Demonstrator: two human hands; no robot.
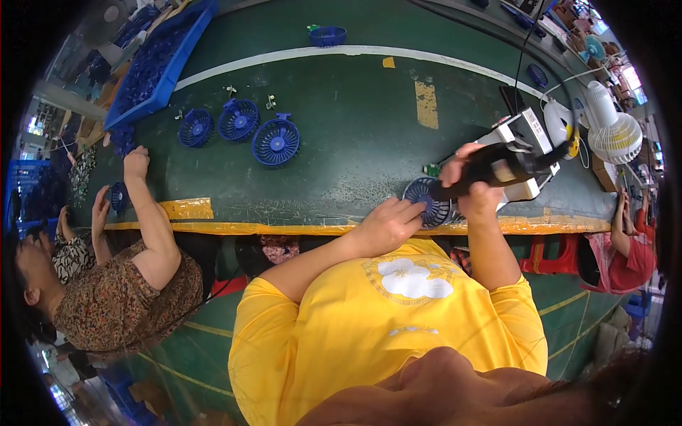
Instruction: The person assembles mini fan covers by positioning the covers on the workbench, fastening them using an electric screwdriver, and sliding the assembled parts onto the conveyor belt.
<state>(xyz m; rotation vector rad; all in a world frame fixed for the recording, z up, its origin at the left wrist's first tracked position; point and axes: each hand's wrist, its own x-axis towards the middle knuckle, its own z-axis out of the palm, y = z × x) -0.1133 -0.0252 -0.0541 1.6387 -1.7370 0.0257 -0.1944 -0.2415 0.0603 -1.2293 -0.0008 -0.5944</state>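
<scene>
In front of my body, near the table's taped front edge, lies a round blue fan grille (426, 201) with spokes. My left hand (393, 224) grips its near left rim with the fingertips. Wrapped around the body of a black electric screwdriver (497, 169) is my right hand (477, 199). The tool is tilted, its tip end over the grille's right side and its cable running to the upper right. The tip itself is hidden. A small green part (431, 170) sits just beyond the grille.
Three blue fan housings (275, 140) with small parts beside them lie to the left. A blue bin (160, 64) of parts stands far left, near a co-worker's hand (136, 163). At right are a white-and-black device (529, 131) and a white fan (611, 124).
</scene>
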